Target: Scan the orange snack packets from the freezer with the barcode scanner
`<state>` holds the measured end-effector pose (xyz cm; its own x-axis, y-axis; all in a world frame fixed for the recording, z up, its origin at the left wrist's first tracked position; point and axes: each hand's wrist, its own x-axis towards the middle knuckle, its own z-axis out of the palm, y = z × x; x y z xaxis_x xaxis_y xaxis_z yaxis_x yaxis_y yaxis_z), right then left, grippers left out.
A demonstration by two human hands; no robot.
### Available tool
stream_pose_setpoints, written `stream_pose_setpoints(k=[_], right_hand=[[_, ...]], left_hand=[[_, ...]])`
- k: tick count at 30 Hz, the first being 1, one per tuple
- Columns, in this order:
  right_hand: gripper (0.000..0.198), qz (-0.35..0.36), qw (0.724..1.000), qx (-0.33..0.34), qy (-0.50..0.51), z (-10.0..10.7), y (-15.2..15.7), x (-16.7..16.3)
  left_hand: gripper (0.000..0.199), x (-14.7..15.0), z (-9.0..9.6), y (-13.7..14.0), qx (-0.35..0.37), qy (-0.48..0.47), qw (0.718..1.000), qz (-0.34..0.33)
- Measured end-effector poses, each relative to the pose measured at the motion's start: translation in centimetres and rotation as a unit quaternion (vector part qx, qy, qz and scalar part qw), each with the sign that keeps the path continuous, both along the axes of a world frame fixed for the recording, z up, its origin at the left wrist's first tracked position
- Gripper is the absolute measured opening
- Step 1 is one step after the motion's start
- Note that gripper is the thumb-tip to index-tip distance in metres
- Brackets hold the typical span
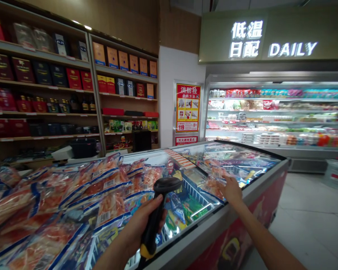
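My left hand is wrapped round the handle of a black barcode scanner with yellow trim near its base. The scanner's head points up and to the right, above the chest freezer. Out to the right, my right hand has its bent fingers on a clear packet of orange-pink food lying on the freezer's glass top. Part of the fingertips blends into the packet. Many similar packets with blue edges are heaped over the left part of the freezer.
Under the glass, wire baskets hold colourful frozen goods. Shelves of boxed bottles line the left wall. A lit refrigerated display stands at the back right. Tiled floor runs along the freezer's right side.
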<state>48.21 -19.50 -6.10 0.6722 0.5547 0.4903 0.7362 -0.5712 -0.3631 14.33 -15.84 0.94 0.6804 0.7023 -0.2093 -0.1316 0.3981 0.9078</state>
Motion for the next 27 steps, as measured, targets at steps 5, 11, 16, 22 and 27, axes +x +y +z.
stream_pose_setpoints(k=[5,11,16,22,27], right_hand=[[0.062,0.003,0.988,-0.087,0.13,-0.2,-0.4,-0.5],[0.049,0.116,0.98,0.125,0.104,-1.2,3.3,-5.2],[0.05,0.195,0.944,0.244,0.104,0.9,5.8,-10.7],[0.047,0.243,0.925,0.271,0.103,2.9,7.9,-14.4],[0.045,0.273,0.926,0.244,0.095,3.3,9.5,-16.5]], left_hand=[[0.033,-0.8,-0.1,0.2,-0.003,-0.002,1.0,-0.01],[0.03,-2.2,-0.2,0.1,0.005,-0.014,1.0,-0.024],[0.031,-4.3,0.3,0.1,0.001,-0.02,1.0,0.002],[0.029,-6.7,0.7,0.0,0.004,-0.029,0.999,0.022],[0.029,-8.2,1.2,0.1,-0.005,-0.037,0.999,0.037]])
